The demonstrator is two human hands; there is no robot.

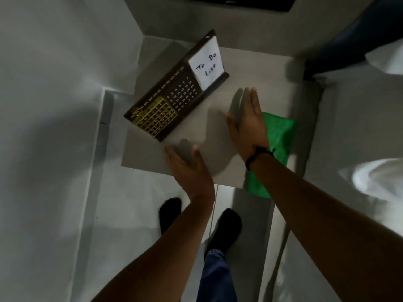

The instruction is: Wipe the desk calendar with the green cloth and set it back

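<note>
A dark brown desk calendar [172, 99] stands tilted at the back left of a small grey table [270, 79], with gold date tiles and a white "To Do List" note. A green cloth [278, 138] lies at the table's right edge, partly hidden by my right forearm and hanging over the front. My right hand [246, 123] hovers flat with fingers together, just left of the cloth and apart from the calendar. Over the table's front edge my left hand [189, 171] is open and holds nothing.
White walls close in on the left and behind the table. A bed with white bedding [359, 149] lies to the right. My feet in black socks [226, 227] stand on the pale floor below the table. A dark screen edge [235, 2] shows at the top.
</note>
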